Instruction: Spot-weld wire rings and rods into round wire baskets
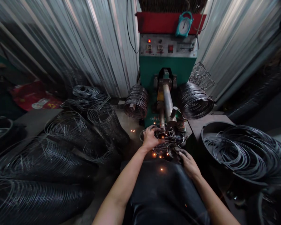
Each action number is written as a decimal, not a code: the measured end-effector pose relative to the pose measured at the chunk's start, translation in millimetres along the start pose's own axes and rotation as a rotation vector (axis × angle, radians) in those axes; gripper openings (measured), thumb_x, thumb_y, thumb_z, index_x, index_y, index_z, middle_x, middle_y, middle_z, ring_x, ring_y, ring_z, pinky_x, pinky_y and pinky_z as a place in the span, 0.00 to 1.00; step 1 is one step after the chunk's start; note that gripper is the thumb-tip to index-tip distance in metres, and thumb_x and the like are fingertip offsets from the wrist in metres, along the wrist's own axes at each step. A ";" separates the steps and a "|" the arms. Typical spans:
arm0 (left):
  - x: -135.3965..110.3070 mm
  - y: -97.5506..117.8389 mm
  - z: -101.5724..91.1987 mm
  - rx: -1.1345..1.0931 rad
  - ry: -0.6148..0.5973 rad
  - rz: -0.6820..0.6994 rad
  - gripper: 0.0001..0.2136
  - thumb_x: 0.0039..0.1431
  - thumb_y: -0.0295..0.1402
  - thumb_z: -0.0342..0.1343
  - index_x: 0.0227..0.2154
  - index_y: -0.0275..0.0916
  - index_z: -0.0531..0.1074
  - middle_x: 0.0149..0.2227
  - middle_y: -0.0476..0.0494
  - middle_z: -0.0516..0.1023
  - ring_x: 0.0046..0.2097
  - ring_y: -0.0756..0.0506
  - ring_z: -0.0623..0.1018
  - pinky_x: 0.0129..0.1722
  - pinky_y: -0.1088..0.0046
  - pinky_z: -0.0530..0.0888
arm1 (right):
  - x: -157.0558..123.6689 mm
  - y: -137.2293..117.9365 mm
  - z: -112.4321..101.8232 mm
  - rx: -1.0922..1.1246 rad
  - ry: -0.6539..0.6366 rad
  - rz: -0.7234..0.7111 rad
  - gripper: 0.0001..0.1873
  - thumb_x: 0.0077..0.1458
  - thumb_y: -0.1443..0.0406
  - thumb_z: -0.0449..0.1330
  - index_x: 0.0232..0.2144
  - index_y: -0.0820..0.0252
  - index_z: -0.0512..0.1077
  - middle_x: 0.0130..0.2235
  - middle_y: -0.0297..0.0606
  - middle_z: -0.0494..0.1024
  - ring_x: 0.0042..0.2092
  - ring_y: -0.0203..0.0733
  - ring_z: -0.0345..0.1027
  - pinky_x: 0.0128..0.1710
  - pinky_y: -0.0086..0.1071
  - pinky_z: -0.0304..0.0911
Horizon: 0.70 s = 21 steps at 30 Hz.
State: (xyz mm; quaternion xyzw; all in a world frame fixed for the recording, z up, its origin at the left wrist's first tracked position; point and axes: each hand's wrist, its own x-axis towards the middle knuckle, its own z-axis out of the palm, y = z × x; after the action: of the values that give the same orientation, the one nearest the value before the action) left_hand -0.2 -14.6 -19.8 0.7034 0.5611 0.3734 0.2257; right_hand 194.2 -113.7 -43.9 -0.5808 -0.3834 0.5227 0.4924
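Note:
A small round wire basket frame [166, 141] sits under the metal arm [168, 101] of a green welding machine [167, 67], with orange sparks scattered around it. My left hand [150, 137] is closed on the frame's left rim. My right hand [187, 161] grips the frame's lower right edge, fingers curled on the wire. Both forearms reach forward over a dark apron [164, 193].
Stacks of wire rings [67, 128] lie on the left floor. A black tub [243, 156] on the right holds several loose wire rings. Ring bundles [137, 101] hang on both sides of the machine. A teal scale [184, 25] sits on top; corrugated metal walls stand behind.

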 end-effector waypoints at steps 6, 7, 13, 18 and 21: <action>17.4 -10.2 5.2 0.005 0.028 -0.070 0.29 0.28 0.39 0.70 0.40 0.43 0.72 0.52 0.41 0.66 0.55 0.38 0.65 0.54 0.58 0.61 | -9.0 43.7 -23.7 0.407 0.029 0.373 0.11 0.39 0.70 0.66 0.30 0.62 0.74 0.21 0.30 0.67 0.21 0.29 0.61 0.17 0.22 0.59; 19.8 -10.6 5.6 0.015 0.029 -0.065 0.29 0.29 0.39 0.69 0.40 0.43 0.72 0.52 0.41 0.66 0.55 0.38 0.65 0.54 0.58 0.61 | -8.5 44.7 -26.5 0.443 0.025 0.401 0.11 0.38 0.71 0.67 0.30 0.63 0.74 0.21 0.31 0.69 0.22 0.30 0.63 0.19 0.22 0.61; 20.6 -10.0 -2.9 -0.006 -0.007 -0.034 0.29 0.29 0.41 0.69 0.41 0.44 0.71 0.55 0.41 0.64 0.57 0.36 0.63 0.55 0.55 0.59 | -11.2 39.8 -40.3 0.631 -0.035 0.472 0.16 0.35 0.70 0.70 0.32 0.62 0.74 0.25 0.33 0.74 0.29 0.33 0.70 0.29 0.26 0.69; -14.9 -43.1 2.8 -0.386 0.067 -0.107 0.52 0.28 0.43 0.69 0.59 0.41 0.49 0.59 0.36 0.56 0.61 0.36 0.57 0.58 0.56 0.56 | -17.0 35.3 -43.4 0.705 0.020 0.495 0.17 0.32 0.70 0.71 0.30 0.60 0.74 0.29 0.34 0.76 0.31 0.35 0.71 0.31 0.26 0.70; -33.4 -64.9 22.9 -0.720 0.091 -0.260 0.50 0.30 0.40 0.69 0.58 0.41 0.48 0.58 0.37 0.59 0.60 0.38 0.60 0.58 0.58 0.59 | -14.1 33.6 -39.0 0.632 0.081 0.436 0.19 0.30 0.66 0.71 0.30 0.58 0.73 0.28 0.32 0.75 0.31 0.36 0.71 0.30 0.28 0.69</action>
State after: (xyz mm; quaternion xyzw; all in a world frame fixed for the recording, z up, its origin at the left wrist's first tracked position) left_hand -25.7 -26.9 -90.8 0.4846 0.4881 0.5457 0.4786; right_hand 228.0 -141.3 -74.6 -0.4886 -0.0512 0.6843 0.5389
